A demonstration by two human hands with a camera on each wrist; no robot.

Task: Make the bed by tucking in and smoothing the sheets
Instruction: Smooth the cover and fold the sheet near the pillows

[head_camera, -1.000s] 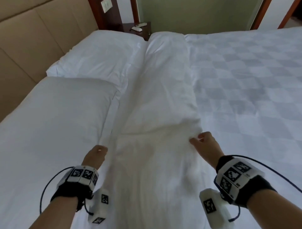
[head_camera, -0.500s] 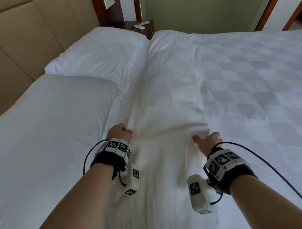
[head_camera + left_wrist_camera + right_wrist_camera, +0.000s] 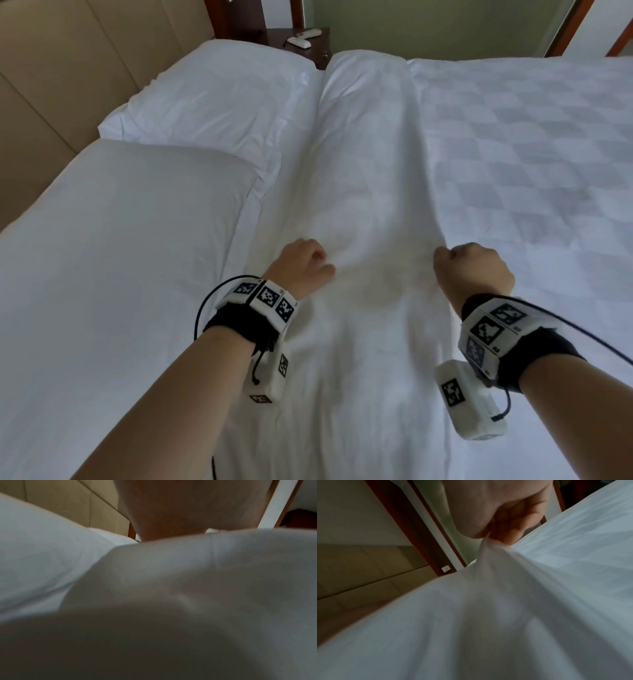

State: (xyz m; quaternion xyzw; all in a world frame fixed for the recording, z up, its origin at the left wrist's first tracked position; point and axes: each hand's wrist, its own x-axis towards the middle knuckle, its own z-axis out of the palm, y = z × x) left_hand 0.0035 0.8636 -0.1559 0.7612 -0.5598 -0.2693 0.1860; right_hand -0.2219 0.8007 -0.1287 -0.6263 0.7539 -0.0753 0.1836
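Observation:
A white folded-back band of duvet (image 3: 370,164) runs up the middle of the bed, between the pillows and the checked white cover (image 3: 534,164). My left hand (image 3: 305,262) is fisted on the band's left edge, fingers curled into the cloth. My right hand (image 3: 469,265) grips the band's right edge; in the right wrist view its fingers (image 3: 510,524) pinch a gathered peak of the white cloth (image 3: 489,555). The left wrist view shows only the underside of my left hand (image 3: 188,509) above a fold of the white cloth (image 3: 171,568).
Two white pillows lie at the left, a near one (image 3: 130,246) and a far one (image 3: 219,92), against a tan padded headboard (image 3: 68,68). A dark wooden nightstand (image 3: 315,37) with a remote (image 3: 298,41) stands beyond the bed's far edge.
My left hand came in from beside the near pillow and closed on the band's left edge. My right hand curled tighter on the right edge. Both hands sit closer together than before.

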